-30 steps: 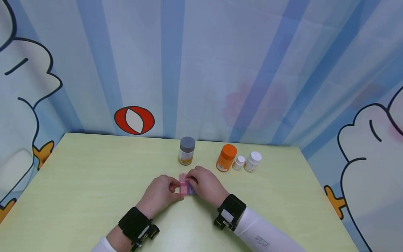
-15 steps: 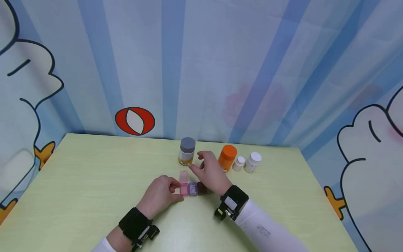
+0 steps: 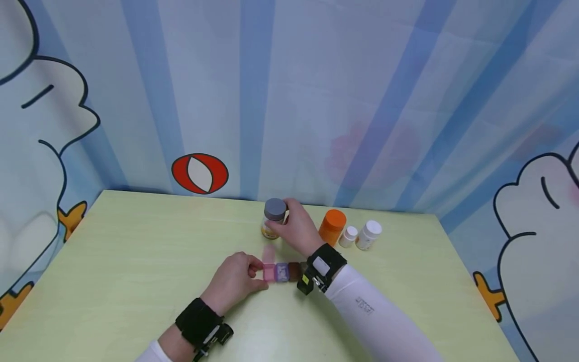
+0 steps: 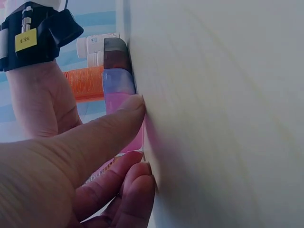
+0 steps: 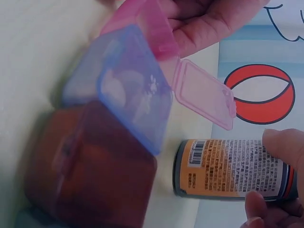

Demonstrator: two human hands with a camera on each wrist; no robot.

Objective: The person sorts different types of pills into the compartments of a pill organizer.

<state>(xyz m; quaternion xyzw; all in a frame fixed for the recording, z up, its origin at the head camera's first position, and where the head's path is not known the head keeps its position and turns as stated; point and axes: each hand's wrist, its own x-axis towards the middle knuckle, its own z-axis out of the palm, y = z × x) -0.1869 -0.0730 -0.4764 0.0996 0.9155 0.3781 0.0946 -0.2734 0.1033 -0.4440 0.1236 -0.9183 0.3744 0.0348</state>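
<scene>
In the head view, a small pill organizer (image 3: pixel 282 272) lies on the table, its colored compartments in a row. Its pink compartment (image 3: pixel 269 273) is at the left end, with the lid (image 5: pixel 204 92) swung up toward the back. The purple-blue compartment (image 5: pixel 133 90) and the brown one (image 5: pixel 95 175) have their lids down. My left hand (image 3: pixel 235 282) pinches the pink end between thumb and fingers. Behind the organizer stands a grey-capped pill bottle (image 3: pixel 274 209) with an orange and white label. My right hand (image 3: pixel 299 229) grips it, thumb in front and fingers round the far side.
To the right of my right hand stand an orange bottle (image 3: pixel 332 227), a small white bottle (image 3: pixel 348 237) and a larger white bottle (image 3: pixel 369 235). A patterned curtain (image 3: pixel 298 100) hangs along the back edge of the pale table (image 3: pixel 172 241).
My right hand has left the organizer, moved up and back, and taken hold of the grey-capped bottle. The pink lid now stands open. My left hand stays at the pink end.
</scene>
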